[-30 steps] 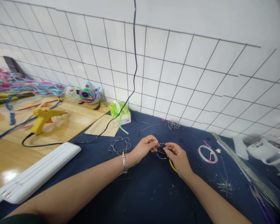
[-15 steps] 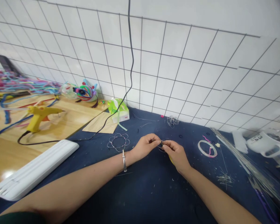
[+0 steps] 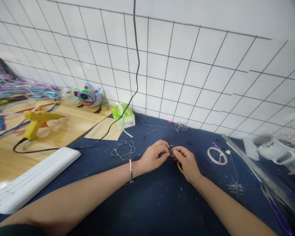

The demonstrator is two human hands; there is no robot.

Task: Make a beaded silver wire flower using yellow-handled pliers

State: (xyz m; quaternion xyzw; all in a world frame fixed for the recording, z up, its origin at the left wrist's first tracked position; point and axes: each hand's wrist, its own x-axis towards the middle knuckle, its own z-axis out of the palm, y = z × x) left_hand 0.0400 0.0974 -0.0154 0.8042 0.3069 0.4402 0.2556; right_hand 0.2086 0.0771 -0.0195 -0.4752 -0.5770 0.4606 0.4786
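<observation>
Above the dark blue cloth (image 3: 147, 203), my left hand (image 3: 153, 156) and my right hand (image 3: 186, 162) meet at the fingertips. Between them is a small loop of thin wire (image 3: 171, 147), partly covered by the fingers, with something dark at its middle. Both hands pinch it, thumb against forefinger. A curved yellow strip (image 3: 180, 168) shows under my right palm; the rest of it is hidden, so its kind is unclear. Left of my left hand lies a flower-shaped wire ring (image 3: 123, 150) with several looped petals.
A white power strip (image 3: 36, 177) and yellow glue gun (image 3: 36, 123) are at left, near a tissue pack (image 3: 124, 116). A tape roll (image 3: 217, 155), wire bundle (image 3: 250, 164), purple-handled tool (image 3: 276, 213) and white mug (image 3: 276, 150) lie right. A black cord (image 3: 137, 65) hangs down.
The fingertips have shifted slightly on the wire piece, and more of its loop shows. More of the yellow strip is visible below my right hand. The whole view has moved a little.
</observation>
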